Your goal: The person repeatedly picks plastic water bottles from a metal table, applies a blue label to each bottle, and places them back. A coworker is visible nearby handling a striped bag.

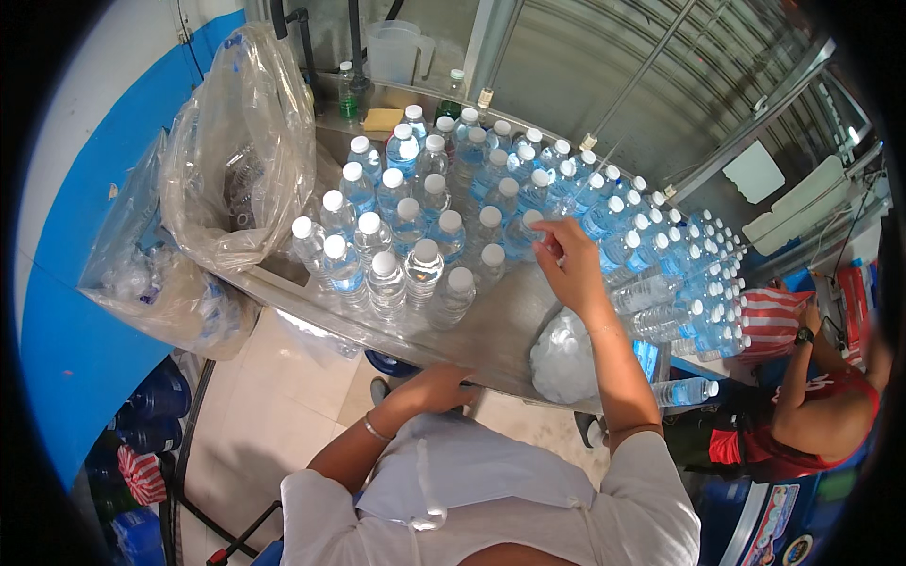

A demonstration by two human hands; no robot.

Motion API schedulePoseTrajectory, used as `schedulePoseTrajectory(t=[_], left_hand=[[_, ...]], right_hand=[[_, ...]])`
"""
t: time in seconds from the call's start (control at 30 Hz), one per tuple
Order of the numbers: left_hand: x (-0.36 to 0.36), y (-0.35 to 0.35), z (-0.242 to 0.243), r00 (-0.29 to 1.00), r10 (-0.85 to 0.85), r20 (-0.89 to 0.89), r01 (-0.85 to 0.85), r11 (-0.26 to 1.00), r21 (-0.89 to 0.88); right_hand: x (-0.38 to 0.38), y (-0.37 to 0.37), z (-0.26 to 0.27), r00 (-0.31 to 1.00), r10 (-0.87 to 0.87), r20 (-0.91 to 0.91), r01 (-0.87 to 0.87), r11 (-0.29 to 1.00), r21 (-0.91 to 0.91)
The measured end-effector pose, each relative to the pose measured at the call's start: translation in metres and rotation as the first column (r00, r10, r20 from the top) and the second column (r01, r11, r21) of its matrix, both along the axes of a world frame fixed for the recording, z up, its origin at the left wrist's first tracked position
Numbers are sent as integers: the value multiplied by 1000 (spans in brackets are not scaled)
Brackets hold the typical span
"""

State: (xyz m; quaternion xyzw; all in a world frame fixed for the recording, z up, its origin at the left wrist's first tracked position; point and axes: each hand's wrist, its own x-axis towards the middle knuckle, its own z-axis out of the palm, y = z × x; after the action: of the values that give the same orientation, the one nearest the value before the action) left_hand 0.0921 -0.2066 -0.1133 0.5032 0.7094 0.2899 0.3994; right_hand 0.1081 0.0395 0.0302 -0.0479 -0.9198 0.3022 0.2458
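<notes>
My right hand point(572, 267) reaches over the metal counter point(517, 304), its thumb and forefinger apart. The fingertips are beside the white cap of a clear plastic water bottle point(524, 237); whether they touch it cannot be told. Many similar capped bottles point(407, 230) stand upright around it, several with blue labels. My left hand point(440, 387) is low at the counter's front edge, between the edge and my apron; its fingertips are partly hidden. Near my right forearm, a bulging clear plastic bag point(563, 359) with whitish contents rests at the edge.
A large clear plastic bag point(237, 148) stands open at the left, above another filled bag point(184, 304). Behind the bottles are a yellow sponge point(383, 119) and a translucent jug point(391, 53). Bottles continue rightward toward another person point(814, 417). One bottle point(684, 392) lies sideways nearby.
</notes>
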Motion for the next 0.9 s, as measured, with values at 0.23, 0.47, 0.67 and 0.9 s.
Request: schedulePoseTrajectory(t=[0.23, 0.47, 0.67, 0.9], left_hand=[[-12, -29, 54, 994, 97, -48, -86, 976, 203], [-65, -56, 134, 862, 485, 145, -504, 799, 328], [-168, -3, 175, 436, 865, -248, -301, 400, 866], [-199, 41, 239, 715, 682, -150, -437, 605, 666]], right_hand=[[-162, -23, -16, 934, 242, -263, -193, 961, 196], [-253, -7, -59, 988, 149, 45, -155, 960, 233], [-211, -28, 35, 951, 100, -291, -35, 974, 223], [-156, -52, 153, 871, 177, -457, -278, 947, -162]])
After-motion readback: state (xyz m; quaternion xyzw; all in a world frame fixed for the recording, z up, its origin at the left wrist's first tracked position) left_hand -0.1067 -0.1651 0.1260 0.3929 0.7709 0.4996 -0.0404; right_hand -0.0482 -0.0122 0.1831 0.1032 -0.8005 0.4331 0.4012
